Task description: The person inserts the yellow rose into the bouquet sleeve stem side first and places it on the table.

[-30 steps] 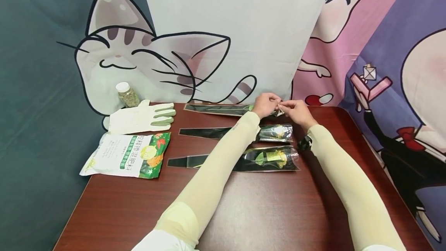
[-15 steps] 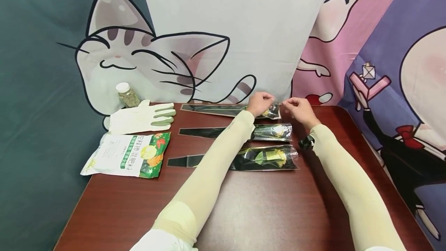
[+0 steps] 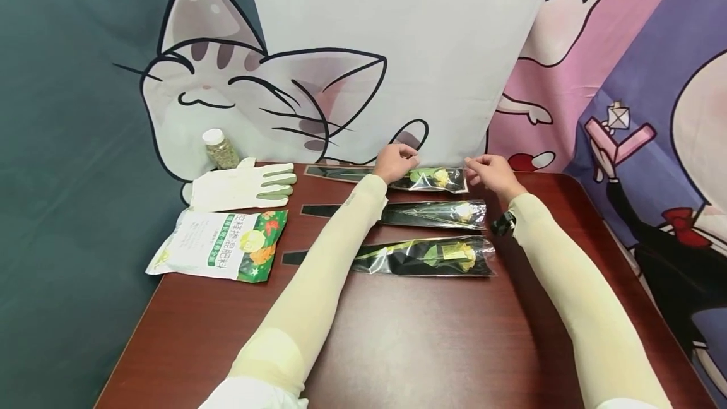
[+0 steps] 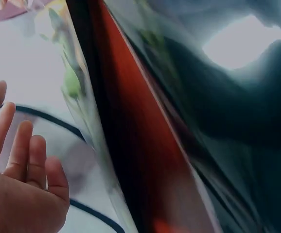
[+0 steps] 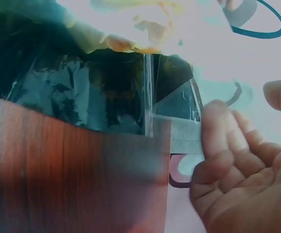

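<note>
Three yellow roses, each in a black and clear sleeve, lie in rows across the table with their blooms to the right. In the head view my left hand [image 3: 396, 163] is over the stem part of the rear rose [image 3: 441, 177], and the left wrist view shows its fingers [image 4: 36, 158] loosely bent with nothing between them. At the sleeve's right end is my right hand [image 3: 493, 175]. Its fingertips are right by the sleeve's corner in the right wrist view, the thumb apart from them. Nearer me lie the middle rose [image 3: 464, 211] and the front rose [image 3: 467, 256].
To the left are a fertilizer bag [image 3: 218, 245], a pair of white and green gloves [image 3: 224, 190] and a white-capped jar [image 3: 223, 151] of small granules. A printed cloth backdrop [image 3: 443, 49] stands along the table's [image 3: 409, 339] back edge.
Both hands have let go of the rear sleeve's bloom end and moved apart, the left hand going left along the sleeve. The sleeve now lies flatter with its rose showing. The head view has shifted slightly.
</note>
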Demonstrator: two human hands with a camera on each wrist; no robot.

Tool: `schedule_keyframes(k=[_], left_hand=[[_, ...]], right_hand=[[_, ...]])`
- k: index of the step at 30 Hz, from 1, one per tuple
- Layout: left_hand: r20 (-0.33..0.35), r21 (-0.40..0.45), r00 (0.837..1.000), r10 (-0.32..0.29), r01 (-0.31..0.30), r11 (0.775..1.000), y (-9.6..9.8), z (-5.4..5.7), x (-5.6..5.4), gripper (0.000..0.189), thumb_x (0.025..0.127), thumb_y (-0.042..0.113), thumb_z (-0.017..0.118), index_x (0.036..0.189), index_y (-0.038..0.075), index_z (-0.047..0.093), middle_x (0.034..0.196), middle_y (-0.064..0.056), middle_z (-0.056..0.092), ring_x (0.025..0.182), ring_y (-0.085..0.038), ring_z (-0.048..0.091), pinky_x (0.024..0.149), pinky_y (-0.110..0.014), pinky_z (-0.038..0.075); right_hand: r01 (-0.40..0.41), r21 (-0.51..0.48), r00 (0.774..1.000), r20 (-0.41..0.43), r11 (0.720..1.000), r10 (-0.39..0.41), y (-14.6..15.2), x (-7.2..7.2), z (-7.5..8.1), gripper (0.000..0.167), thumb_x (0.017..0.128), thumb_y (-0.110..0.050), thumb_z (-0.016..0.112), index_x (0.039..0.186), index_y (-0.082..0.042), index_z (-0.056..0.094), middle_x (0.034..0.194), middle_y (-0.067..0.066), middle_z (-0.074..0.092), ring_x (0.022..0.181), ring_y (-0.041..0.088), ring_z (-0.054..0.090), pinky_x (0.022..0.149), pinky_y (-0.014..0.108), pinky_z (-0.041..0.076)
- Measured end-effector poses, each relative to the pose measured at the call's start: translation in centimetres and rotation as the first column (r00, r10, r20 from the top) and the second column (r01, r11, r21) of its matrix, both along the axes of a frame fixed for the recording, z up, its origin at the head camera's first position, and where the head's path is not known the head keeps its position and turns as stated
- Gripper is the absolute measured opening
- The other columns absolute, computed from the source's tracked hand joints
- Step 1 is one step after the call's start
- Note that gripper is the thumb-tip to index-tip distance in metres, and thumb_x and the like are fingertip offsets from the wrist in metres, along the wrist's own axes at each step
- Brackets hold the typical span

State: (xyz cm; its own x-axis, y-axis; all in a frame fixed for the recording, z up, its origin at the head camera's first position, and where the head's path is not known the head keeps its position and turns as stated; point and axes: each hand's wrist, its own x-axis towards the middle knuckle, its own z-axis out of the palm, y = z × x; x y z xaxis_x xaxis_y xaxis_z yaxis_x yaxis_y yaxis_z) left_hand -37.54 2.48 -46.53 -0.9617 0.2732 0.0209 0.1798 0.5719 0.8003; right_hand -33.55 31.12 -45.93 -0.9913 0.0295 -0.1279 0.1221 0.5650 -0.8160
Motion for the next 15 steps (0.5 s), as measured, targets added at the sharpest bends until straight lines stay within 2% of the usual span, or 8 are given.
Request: schedule_keyframes(k=[2, 7, 11, 13, 15], left_hand=[[0.015, -0.021, 1.0, -0.01, 0.01, 1.0, -1.1, -0.4, -0.2, 0.036, 0.102, 0.031, 0.072, 0.135, 0.016, 0.073, 0.138, -0.005, 0.07, 0.126, -0.023, 0.064, 0.106, -0.039, 0.054], [0.081, -0.073, 0.997, -0.021, 0.027, 0.997, -3.7, -1.5, -0.8, 0.043, 0.099, 0.034, 0.076, 0.139, 0.017, 0.071, 0.14, -0.004, 0.07, 0.128, -0.022, 0.065, 0.108, -0.038, 0.054], [0.11, -0.109, 0.993, -0.033, 0.045, 0.993, -5.6, -2.0, -0.7, 0.046, 0.097, 0.035, 0.079, 0.139, 0.018, 0.071, 0.14, -0.004, 0.071, 0.127, -0.024, 0.065, 0.109, -0.041, 0.053], [0.106, -0.145, 0.994, -0.027, 0.042, 0.989, -6.4, -2.0, -0.5, 0.046, 0.096, 0.036, 0.08, 0.138, 0.021, 0.072, 0.141, -0.003, 0.07, 0.129, -0.026, 0.064, 0.115, -0.047, 0.048], [0.105, -0.168, 0.994, -0.014, 0.032, 0.985, -7.0, -1.9, -0.2, 0.045, 0.095, 0.038, 0.081, 0.137, 0.023, 0.072, 0.142, -0.001, 0.069, 0.133, -0.026, 0.061, 0.122, -0.056, 0.037]], right_hand=[[-0.019, 0.019, 0.999, 0.047, 1.0, 0.018, 0.0, -0.3, 0.0, 0.057, 0.105, -0.055, 0.059, 0.126, -0.002, 0.067, 0.084, -0.014, 0.075, 0.072, 0.004, 0.072, 0.062, 0.03, 0.049], [-0.05, -0.017, 0.986, 0.157, 0.999, 0.052, -0.2, -0.7, 0.0, 0.067, 0.101, -0.067, 0.058, 0.126, -0.005, 0.064, 0.089, -0.011, 0.076, 0.078, 0.005, 0.074, 0.073, 0.035, 0.05], [-0.071, -0.026, 0.978, 0.195, 0.997, 0.074, -0.3, -0.9, -0.1, 0.067, 0.1, -0.067, 0.059, 0.128, -0.006, 0.065, 0.091, -0.01, 0.077, 0.082, 0.006, 0.075, 0.076, 0.036, 0.049], [-0.088, -0.013, 0.977, 0.193, 0.996, 0.089, -0.5, -1.0, -0.2, 0.066, 0.101, -0.065, 0.06, 0.129, -0.005, 0.067, 0.093, -0.009, 0.079, 0.084, 0.007, 0.075, 0.075, 0.036, 0.049], [-0.107, 0.0, 0.977, 0.186, 0.994, 0.105, -0.7, -1.0, -0.2, 0.063, 0.102, -0.061, 0.062, 0.129, -0.005, 0.069, 0.096, -0.007, 0.081, 0.087, 0.009, 0.076, 0.074, 0.036, 0.05]])
